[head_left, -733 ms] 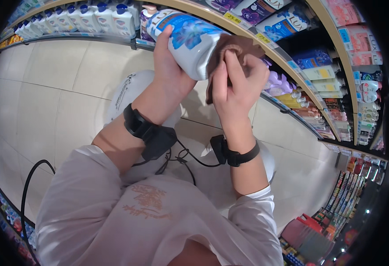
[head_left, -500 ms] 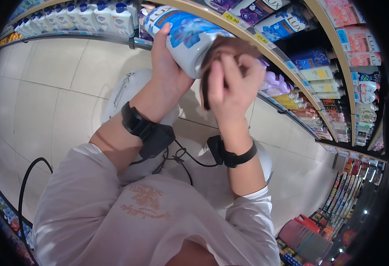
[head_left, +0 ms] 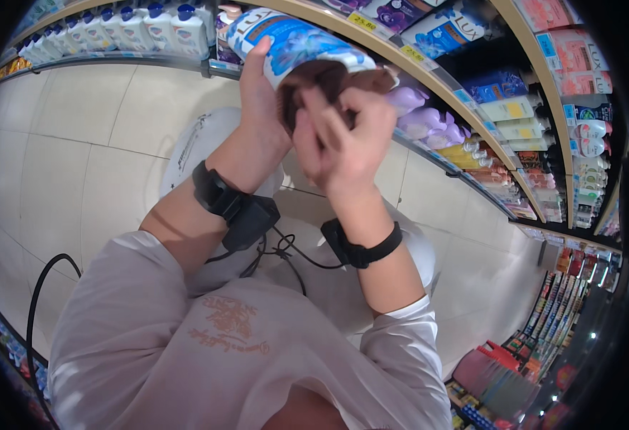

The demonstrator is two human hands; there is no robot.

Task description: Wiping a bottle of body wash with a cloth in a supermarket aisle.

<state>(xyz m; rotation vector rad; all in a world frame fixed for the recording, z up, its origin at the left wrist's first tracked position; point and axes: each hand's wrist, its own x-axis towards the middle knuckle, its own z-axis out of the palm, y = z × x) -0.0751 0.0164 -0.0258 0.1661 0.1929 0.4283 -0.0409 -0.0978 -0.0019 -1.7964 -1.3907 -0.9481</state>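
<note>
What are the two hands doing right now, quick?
Left hand: closed, holding the blue and white refill pouch from the side.
Right hand: pressing a brown cloth on the pouch, fingers bent over it.

Single head view, fisheye, looks steeply down from above person's chest. Close to raised hands, just before shop shelf [head_left: 429,79]. Shelf curves along upper right rim; tiled floor [head_left: 78,143] left of shelf, farther below.
</note>
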